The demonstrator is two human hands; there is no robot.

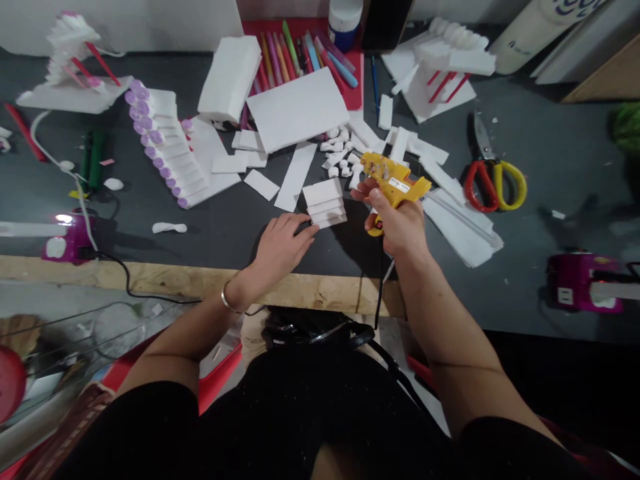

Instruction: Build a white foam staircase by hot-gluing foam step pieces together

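Observation:
Flat on the grey table lies a small stepped piece of white foam strips [327,208], layered like stairs. My left hand [281,241] holds its left edge, with thumb and fingertips at the near left corner. A yellow hot glue gun [397,183] is in my right hand [405,223], fingers wrapped round its handle, just right of the stepped piece. Its nozzle tip is hard to make out. Beyond lie a long white foam strip [296,177], a shorter strip [262,185] and a pile of small twisted white pieces [344,150].
Scissors [493,167] with red and yellow handles lie at right, near stacked foam strips [463,227]. A larger white staircase with purple rolls [173,143] stands left. Colored pens [285,57] and a white foam sheet [300,110] lie at the back. The glue gun's black cord [380,287] hangs over the front edge.

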